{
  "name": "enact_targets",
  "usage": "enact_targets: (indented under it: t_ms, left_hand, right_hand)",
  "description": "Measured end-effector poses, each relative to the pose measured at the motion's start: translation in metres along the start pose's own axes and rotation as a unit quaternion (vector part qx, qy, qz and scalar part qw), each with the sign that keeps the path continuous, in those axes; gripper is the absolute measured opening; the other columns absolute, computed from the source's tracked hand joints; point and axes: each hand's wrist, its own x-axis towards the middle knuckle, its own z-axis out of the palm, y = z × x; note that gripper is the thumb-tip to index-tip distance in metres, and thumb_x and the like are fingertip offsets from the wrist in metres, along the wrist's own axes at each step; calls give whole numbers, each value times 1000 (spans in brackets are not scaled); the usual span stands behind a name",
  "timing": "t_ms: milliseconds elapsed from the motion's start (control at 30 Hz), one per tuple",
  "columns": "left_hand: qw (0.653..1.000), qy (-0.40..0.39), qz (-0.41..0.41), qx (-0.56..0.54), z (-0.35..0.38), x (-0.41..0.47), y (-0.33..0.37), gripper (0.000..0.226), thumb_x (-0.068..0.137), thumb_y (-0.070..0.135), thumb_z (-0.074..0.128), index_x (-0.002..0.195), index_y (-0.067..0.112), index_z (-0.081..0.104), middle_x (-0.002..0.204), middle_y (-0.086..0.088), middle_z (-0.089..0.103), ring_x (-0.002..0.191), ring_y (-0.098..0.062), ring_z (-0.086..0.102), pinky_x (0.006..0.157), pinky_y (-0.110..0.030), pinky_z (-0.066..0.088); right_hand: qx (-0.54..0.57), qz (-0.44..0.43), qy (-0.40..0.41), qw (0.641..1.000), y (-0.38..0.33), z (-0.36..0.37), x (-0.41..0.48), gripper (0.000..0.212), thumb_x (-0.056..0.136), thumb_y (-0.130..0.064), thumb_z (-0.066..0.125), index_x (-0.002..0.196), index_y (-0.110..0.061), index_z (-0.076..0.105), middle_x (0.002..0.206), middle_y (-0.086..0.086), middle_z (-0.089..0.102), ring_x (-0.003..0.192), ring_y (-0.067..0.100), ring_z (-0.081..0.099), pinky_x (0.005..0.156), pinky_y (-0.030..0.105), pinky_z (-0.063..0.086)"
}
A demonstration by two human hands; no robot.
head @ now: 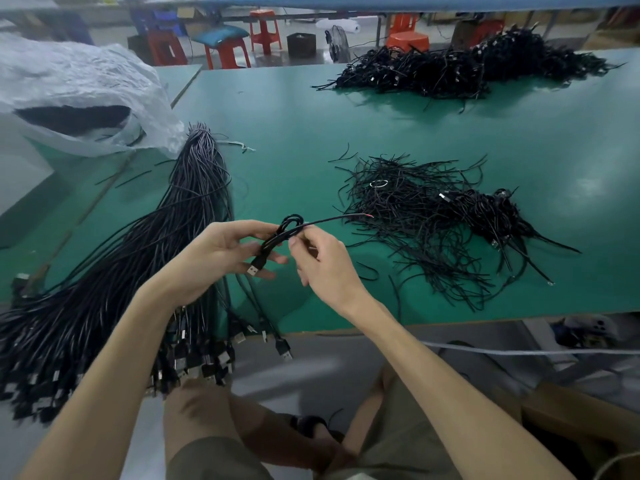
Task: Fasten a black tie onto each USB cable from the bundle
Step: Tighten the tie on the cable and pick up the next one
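Fingers (268,259) of the left hand (214,251) curl loosely round a coiled USB cable (277,237) at centre frame, with its plug (252,270) dangling below and the stripped tail poking right. The right hand (325,263) pinches the coil's neck between thumb and forefinger (300,238), other fingers half tucked. Can't tell if a tie's already in that pinch, everything's black. Best bet: the left squeezes the loops so they don't spring, then 1 tie from the loose tie pile (408,202), centre right, goes snug round the middle. The bundle (156,244) lies lower left.
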Motion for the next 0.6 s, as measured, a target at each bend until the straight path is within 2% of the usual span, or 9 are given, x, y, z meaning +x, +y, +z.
enact_targets:
  t_ms: [133, 200, 300, 400, 500, 533, 600]
  left_hand:
    - [999, 10, -5, -33, 6, 1, -5, 40, 99, -4, 56, 139, 3, 56, 114, -23, 64, 96, -37, 74, 71, -40, 63]
    - [998, 12, -2, -55, 12, 3, -10, 51, 92, 3, 66, 141, 5, 53, 104, -16, 61, 89, -31, 72, 69, -37, 62]
    - [997, 50, 17, -60, 21, 8, -15, 60, 84, 9, 72, 140, 5, 50, 87, -2, 63, 76, -22, 68, 70, -31, 58]
    - [995, 87, 26, -34, 24, 14, -16, 65, 82, 14, 75, 141, 10, 49, 78, -4, 55, 68, -17, 59, 66, -27, 51]
    - [980, 74, 57, 178, 19, 15, -13, 45, 85, 36, 72, 130, 35, 65, 97, -3, 46, 85, -10, 47, 80, -26, 44]
    - [970, 61, 70, 226, 19, 15, -13, 40, 86, 39, 69, 126, 38, 67, 108, -1, 49, 95, -9, 48, 85, -24, 44]
    - [964, 26, 94, 247, 18, 15, -10, 35, 91, 37, 64, 125, 34, 68, 132, 3, 55, 121, -6, 51, 97, -22, 43]
  right_hand:
    - [126, 91, -43, 987, -2, -4, 4, 24, 104, -14, 49, 81, -12, 54, 60, -2, 53, 47, 15, 48, 48, 22, 42]
    - [132, 116, -58, 983, -3, -6, 5, 26, 103, -12, 48, 78, -14, 53, 61, 0, 56, 48, 14, 48, 46, 22, 42]
    - [188, 151, -91, 966, -4, -8, 7, 26, 104, -12, 47, 79, -15, 54, 74, 12, 56, 52, 16, 47, 48, 24, 40]
    - [247, 176, -130, 944, -5, -8, 4, 25, 108, -16, 43, 87, -15, 57, 70, 6, 52, 50, 16, 44, 50, 24, 35]
    - [295, 193, -133, 926, -3, -9, 0, 23, 110, -16, 41, 92, -14, 56, 67, 1, 48, 51, 15, 40, 50, 25, 33]
    - [313, 198, -132, 920, -3, -9, -1, 22, 110, -15, 40, 93, -13, 55, 68, 2, 47, 53, 14, 39, 50, 24, 32]
    - [346, 204, -129, 907, -3, -10, -3, 20, 109, -13, 41, 94, -12, 55, 70, 2, 46, 57, 13, 39, 48, 23, 33]
